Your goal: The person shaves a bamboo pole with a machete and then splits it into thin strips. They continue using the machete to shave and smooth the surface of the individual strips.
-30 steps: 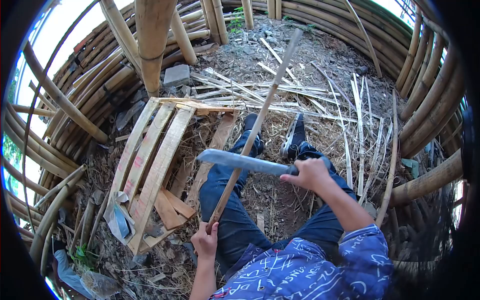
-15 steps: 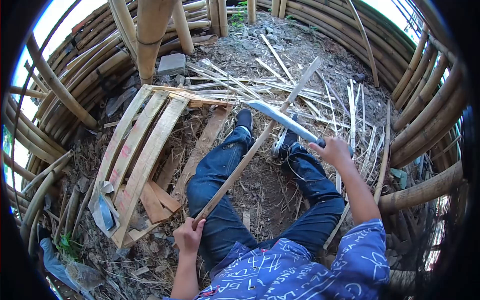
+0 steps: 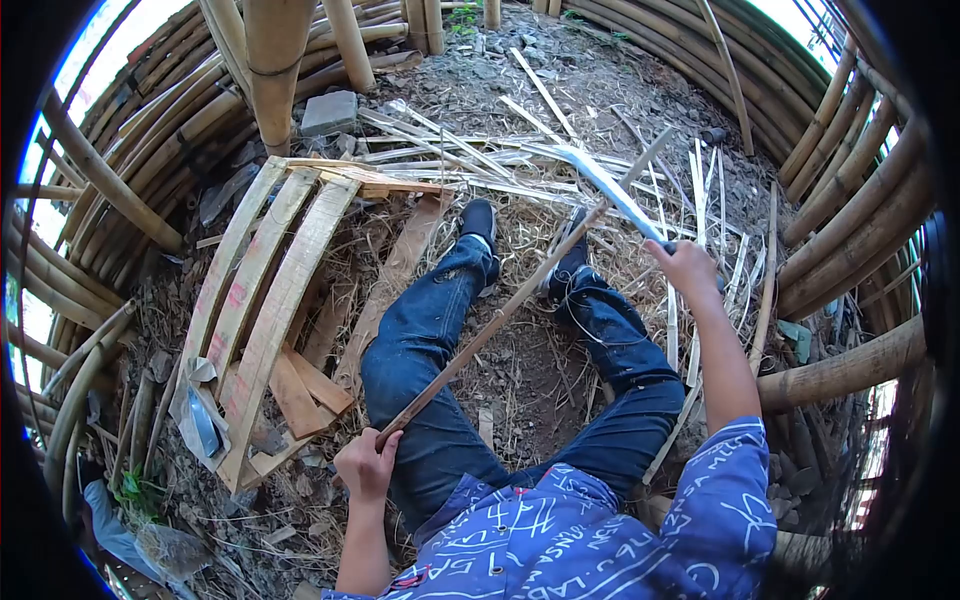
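Observation:
My left hand (image 3: 367, 462) is closed around the near end of a long bamboo strip (image 3: 482, 338), beside my left thigh. The strip slants up and away to the right, over my leg and between my feet. In my right hand (image 3: 690, 272) is the handle of a machete, gripped above my right knee. Its pale, curved blade (image 3: 607, 188) points away and to the left, and it crosses the strip near the far end. The strip's tip (image 3: 652, 155) shows beyond the blade.
A slatted wooden pallet (image 3: 285, 300) leans on the left, with a plastic-wrapped item (image 3: 203, 425) at its lower end. Split bamboo strips (image 3: 470, 160) litter the ground ahead. A concrete block (image 3: 329, 113) lies behind the pallet. Bamboo poles (image 3: 860, 215) line both sides, and one upright post (image 3: 273, 80) stands ahead.
The machete has moved farther out along the strip, its blade now steeper and nearer the far end. The strip appears rolled, showing a narrower side. My left hand still grips its near end.

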Demonstrator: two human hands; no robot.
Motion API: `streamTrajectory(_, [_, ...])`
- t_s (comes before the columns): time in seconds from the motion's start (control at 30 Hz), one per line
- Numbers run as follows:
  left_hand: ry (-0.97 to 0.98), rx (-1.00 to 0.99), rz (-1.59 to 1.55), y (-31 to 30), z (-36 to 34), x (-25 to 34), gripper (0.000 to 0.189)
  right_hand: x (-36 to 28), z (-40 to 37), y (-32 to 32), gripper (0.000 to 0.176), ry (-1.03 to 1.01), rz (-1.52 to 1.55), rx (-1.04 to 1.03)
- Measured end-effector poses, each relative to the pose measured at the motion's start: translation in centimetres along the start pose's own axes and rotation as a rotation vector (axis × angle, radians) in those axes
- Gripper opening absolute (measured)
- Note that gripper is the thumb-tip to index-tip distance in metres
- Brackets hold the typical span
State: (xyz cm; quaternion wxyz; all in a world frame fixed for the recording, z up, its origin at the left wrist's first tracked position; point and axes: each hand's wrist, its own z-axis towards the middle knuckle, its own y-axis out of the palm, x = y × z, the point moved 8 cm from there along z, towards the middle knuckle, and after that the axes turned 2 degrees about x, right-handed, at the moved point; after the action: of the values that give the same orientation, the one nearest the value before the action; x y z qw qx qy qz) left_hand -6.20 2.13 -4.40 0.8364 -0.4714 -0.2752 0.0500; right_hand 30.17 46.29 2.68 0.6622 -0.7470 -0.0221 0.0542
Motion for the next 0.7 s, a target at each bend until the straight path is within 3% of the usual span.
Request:
streamTrajectory(0.07, [0.002,-0.047,0.052,0.3,0.2,-0.2,0.035,2.3,0.4,-1.4,0.075,0.065,-0.086,0.154])
streamTrajectory(0.27, [-0.01,-0.058,-0.002,1.0,0.5,-0.4,0.035,2.4,-4.1,0.9,0.073,0.008,0.051,0.065])
streamTrajectory(0.5, [-0.062,-0.067,-0.025,1.0,0.6,0.3,0.033,-9.1,-15.4,8.0,0.069,-0.373,0.229,-0.127])
streamTrajectory(0.57, [-0.074,-0.071,-0.018,0.9,0.5,0.4,0.033,-12.5,-18.4,9.6,0.07,-0.431,0.258,-0.241])
streamTrajectory(0.7, [-0.051,-0.061,0.031,0.6,0.4,0.8,0.032,-15.7,-20.9,12.2,0.072,-0.479,0.355,-0.275])
